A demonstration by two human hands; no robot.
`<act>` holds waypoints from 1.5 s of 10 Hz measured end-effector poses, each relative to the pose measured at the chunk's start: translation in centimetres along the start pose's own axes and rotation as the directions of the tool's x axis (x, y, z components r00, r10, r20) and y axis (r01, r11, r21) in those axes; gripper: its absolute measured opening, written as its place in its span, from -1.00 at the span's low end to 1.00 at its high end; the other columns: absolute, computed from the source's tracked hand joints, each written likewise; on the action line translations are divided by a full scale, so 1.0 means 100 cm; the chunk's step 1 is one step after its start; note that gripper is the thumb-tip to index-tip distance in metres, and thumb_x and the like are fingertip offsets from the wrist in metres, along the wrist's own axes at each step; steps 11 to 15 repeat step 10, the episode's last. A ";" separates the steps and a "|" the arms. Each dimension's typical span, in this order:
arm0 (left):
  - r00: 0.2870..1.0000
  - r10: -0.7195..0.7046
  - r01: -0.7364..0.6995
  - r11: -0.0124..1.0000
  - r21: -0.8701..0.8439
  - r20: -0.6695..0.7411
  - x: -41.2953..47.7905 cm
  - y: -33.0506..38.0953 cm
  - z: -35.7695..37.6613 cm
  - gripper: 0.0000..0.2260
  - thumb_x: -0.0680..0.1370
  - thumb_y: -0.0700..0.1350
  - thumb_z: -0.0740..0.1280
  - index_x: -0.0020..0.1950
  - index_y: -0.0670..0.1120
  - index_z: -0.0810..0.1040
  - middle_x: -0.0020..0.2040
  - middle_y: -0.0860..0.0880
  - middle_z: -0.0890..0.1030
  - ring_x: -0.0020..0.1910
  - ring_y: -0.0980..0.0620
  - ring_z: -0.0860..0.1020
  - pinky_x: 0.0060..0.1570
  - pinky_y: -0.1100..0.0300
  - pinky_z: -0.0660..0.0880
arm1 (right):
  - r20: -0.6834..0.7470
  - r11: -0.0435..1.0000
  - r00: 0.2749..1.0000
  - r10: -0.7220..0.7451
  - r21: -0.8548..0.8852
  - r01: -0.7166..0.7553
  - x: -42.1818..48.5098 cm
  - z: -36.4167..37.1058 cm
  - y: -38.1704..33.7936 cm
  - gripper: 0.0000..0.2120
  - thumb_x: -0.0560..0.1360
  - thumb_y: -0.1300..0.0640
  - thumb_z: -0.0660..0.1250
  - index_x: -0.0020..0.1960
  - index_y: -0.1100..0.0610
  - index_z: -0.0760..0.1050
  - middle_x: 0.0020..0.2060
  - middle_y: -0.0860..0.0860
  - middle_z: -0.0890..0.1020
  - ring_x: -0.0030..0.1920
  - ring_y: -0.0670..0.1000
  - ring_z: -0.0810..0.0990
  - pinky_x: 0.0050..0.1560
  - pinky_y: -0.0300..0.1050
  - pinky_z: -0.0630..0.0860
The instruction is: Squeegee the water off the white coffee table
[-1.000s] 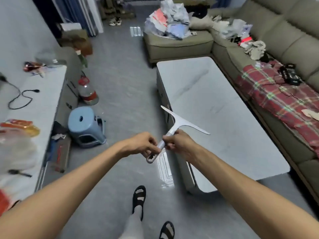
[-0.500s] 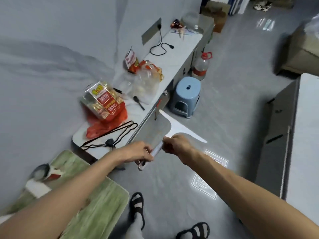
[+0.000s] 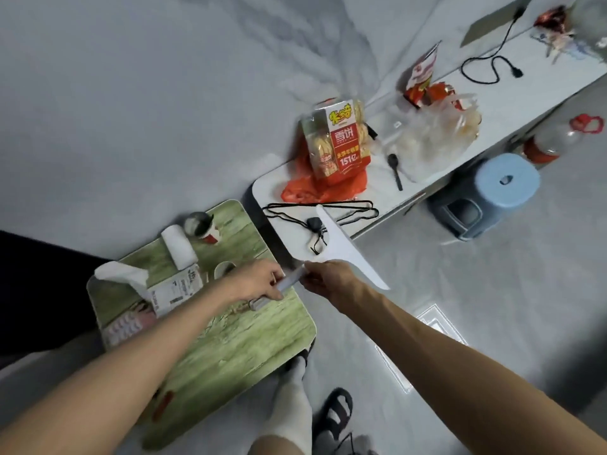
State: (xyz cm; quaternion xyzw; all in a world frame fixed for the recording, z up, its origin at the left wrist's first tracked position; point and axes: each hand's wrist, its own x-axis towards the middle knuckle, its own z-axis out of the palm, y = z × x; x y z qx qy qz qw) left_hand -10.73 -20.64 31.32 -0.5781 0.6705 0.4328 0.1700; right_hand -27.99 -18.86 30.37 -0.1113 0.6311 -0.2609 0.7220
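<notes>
Here, a white squeegee [image 3: 341, 249] is held in the air by both hands, in front of the person, over the gap between a green wood-grain table [image 3: 236, 343] and a low white shelf [image 3: 423, 188] set along the grey wall. Its grey handle is gripped by the left hand [image 3: 259, 284], whose fingers are curled round it near the lower end. The upper end, just below the blade, is pinched by the right hand [image 3: 328, 280], with thumb and fingers closed on it. The blade is pointed away from the person, one tip seen over the shelf's near corner and the other out over the floor to the right.

On the shelf a snack packet [image 3: 341, 139] is stood on an orange plastic bag [image 3: 315, 192]. A looped black cord [image 3: 358, 208] is laid in front of them, and a black spoon [image 3: 394, 170] beside a clear plastic bag [image 3: 437, 133]. A blue stool [image 3: 492, 188] is placed on the floor against the shelf, with a red-capped bottle [image 3: 555, 139] beyond it.

On the green table a paper cup [image 3: 203, 224], a white roll [image 3: 179, 246] and what appears to be a printed carton [image 3: 177, 290] are seen, though that area is blurred. Two feet in black sandals [image 3: 335, 412] are planted at the table's near corner.
</notes>
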 end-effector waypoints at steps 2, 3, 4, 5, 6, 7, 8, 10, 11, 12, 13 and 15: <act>0.991 -0.111 0.112 0.994 0.009 -0.075 -0.039 -0.060 0.071 -0.73 0.40 0.02 0.52 0.03 0.01 0.56 0.05 0.00 0.64 -0.07 -0.01 0.57 -0.16 0.16 0.44 | -0.004 0.997 0.997 0.075 -0.016 -0.075 0.014 0.034 0.088 -0.84 0.58 0.25 0.25 -0.16 0.28 0.44 -0.35 0.16 0.52 -0.49 -0.01 0.56 -0.48 -0.27 0.55; 0.982 -0.182 0.182 0.983 -0.004 -0.051 -0.049 -0.101 0.120 -0.70 0.40 0.02 0.52 0.06 -0.01 0.58 0.07 0.00 0.64 0.02 -0.05 0.59 0.00 0.09 0.53 | -0.018 0.991 0.992 0.127 -0.029 -0.128 0.031 0.047 0.148 -0.80 0.59 0.25 0.23 -0.20 0.28 0.44 -0.35 0.18 0.54 -0.41 0.07 0.56 -0.48 -0.24 0.56; 0.979 -0.201 0.201 0.979 0.007 -0.039 -0.047 -0.130 0.144 -0.72 0.39 0.01 0.52 0.05 -0.01 0.59 0.07 0.00 0.65 0.02 -0.04 0.60 0.03 0.07 0.54 | -0.010 0.988 0.989 0.145 -0.045 -0.145 0.045 0.057 0.183 -0.80 0.59 0.24 0.24 -0.19 0.28 0.45 -0.35 0.18 0.55 -0.38 0.08 0.55 -0.45 -0.22 0.57; 0.975 -0.221 0.221 0.974 0.038 -0.023 -0.034 -0.183 0.177 -0.77 0.38 0.00 0.53 -0.04 0.01 0.58 -0.02 0.01 0.67 -0.06 -0.02 0.60 -0.03 0.09 0.55 | -0.001 0.988 0.989 0.145 -0.054 -0.145 0.080 0.078 0.237 -0.79 0.59 0.25 0.25 -0.21 0.28 0.46 -0.34 0.19 0.54 -0.36 0.09 0.56 -0.34 -0.15 0.57; 0.973 -0.230 0.231 0.971 0.062 -0.024 -0.014 -0.228 0.203 -0.80 0.37 -0.04 0.54 -0.10 0.00 0.58 -0.08 0.00 0.66 -0.13 0.00 0.59 -0.14 0.15 0.50 | 0.001 0.988 0.990 0.142 -0.060 -0.142 0.113 0.100 0.274 -0.80 0.59 0.27 0.24 -0.20 0.30 0.45 -0.35 0.20 0.52 -0.37 0.10 0.54 -0.35 -0.16 0.55; 0.975 -0.221 0.222 0.971 0.086 -0.027 0.019 -0.296 0.236 -0.81 0.38 -0.10 0.53 -0.11 -0.04 0.56 -0.17 0.01 0.57 -0.19 0.02 0.50 -0.22 0.22 0.34 | -0.028 0.988 0.989 0.148 -0.040 -0.149 0.164 0.141 0.324 -0.88 0.60 0.28 0.22 -0.02 0.35 0.45 -0.31 0.21 0.52 -0.38 0.09 0.51 -0.47 -0.22 0.53; 0.975 -0.219 0.221 0.972 0.081 -0.039 0.035 -0.330 0.254 -0.82 0.39 -0.14 0.52 -0.07 -0.09 0.59 -0.18 0.01 0.56 -0.18 0.01 0.50 -0.21 0.22 0.35 | -0.058 0.988 0.988 0.142 -0.051 -0.145 0.188 0.161 0.349 -0.86 0.59 0.28 0.23 0.04 0.38 0.46 -0.24 0.25 0.53 -0.41 0.09 0.52 -0.45 -0.20 0.54; 0.967 -0.248 0.252 0.966 0.053 -0.063 0.057 -0.369 0.282 -0.87 0.51 -0.11 0.38 0.03 -0.11 0.56 0.03 -0.16 0.64 -0.09 -0.11 0.57 -0.17 0.13 0.43 | -0.071 0.986 0.987 0.144 -0.079 -0.149 0.210 0.183 0.376 -0.84 0.57 0.28 0.25 -0.19 0.23 0.42 -0.18 0.22 0.51 -0.44 0.03 0.50 -0.42 -0.17 0.51; 0.967 -0.248 0.252 0.966 0.053 -0.063 0.057 -0.369 0.282 -0.87 0.51 -0.11 0.38 0.03 -0.11 0.56 0.03 -0.16 0.64 -0.09 -0.11 0.57 -0.17 0.13 0.43 | -0.071 0.986 0.987 0.144 -0.079 -0.149 0.210 0.183 0.376 -0.84 0.57 0.28 0.25 -0.19 0.23 0.42 -0.18 0.22 0.51 -0.44 0.03 0.50 -0.42 -0.17 0.51; 0.967 -0.248 0.252 0.966 0.053 -0.063 0.057 -0.369 0.282 -0.87 0.51 -0.11 0.38 0.03 -0.11 0.56 0.03 -0.16 0.64 -0.09 -0.11 0.57 -0.17 0.13 0.43 | -0.071 0.986 0.987 0.144 -0.079 -0.149 0.210 0.183 0.376 -0.84 0.57 0.28 0.25 -0.19 0.23 0.42 -0.18 0.22 0.51 -0.44 0.03 0.50 -0.42 -0.17 0.51; 0.967 -0.248 0.252 0.966 0.053 -0.063 0.057 -0.369 0.282 -0.87 0.51 -0.11 0.38 0.03 -0.11 0.56 0.03 -0.16 0.64 -0.09 -0.11 0.57 -0.17 0.13 0.43 | -0.071 0.986 0.987 0.144 -0.079 -0.149 0.210 0.183 0.376 -0.84 0.57 0.28 0.25 -0.19 0.23 0.42 -0.18 0.22 0.51 -0.44 0.03 0.50 -0.42 -0.17 0.51; 0.967 -0.248 0.252 0.966 0.053 -0.063 0.057 -0.369 0.282 -0.87 0.51 -0.11 0.38 0.03 -0.11 0.56 0.03 -0.16 0.64 -0.09 -0.11 0.57 -0.17 0.13 0.43 | -0.071 0.986 0.987 0.144 -0.079 -0.149 0.210 0.183 0.376 -0.84 0.57 0.28 0.25 -0.19 0.23 0.42 -0.18 0.22 0.51 -0.44 0.03 0.50 -0.42 -0.17 0.51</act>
